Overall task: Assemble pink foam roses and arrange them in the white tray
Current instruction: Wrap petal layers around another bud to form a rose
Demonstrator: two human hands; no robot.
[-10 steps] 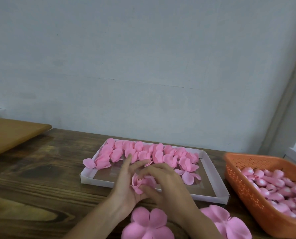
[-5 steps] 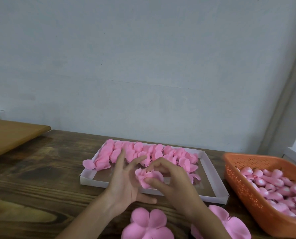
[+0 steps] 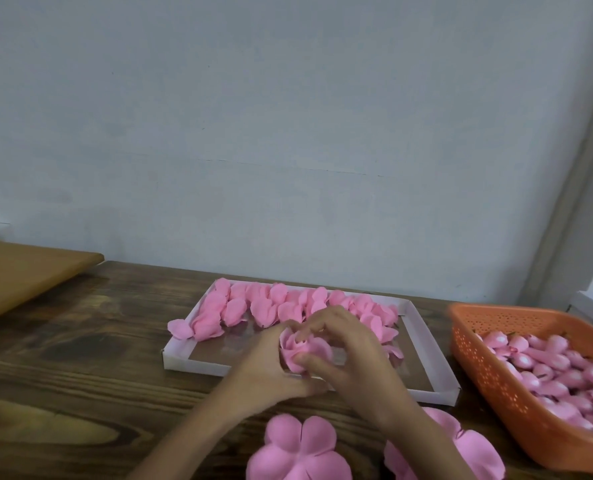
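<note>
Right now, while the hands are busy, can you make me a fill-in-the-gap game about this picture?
1. The left hand and right hand hold one pink rose over the ___ tray.
2. Pink buds fill the ___ basket.
3. The basket stands to the ___ of the tray.

Missing words: white, orange, right.

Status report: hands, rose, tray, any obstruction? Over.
Left hand and right hand both grip one pink foam rose. Rose held over white tray near edge; finished roses line its far side. Nothing between rose and tray.
</note>
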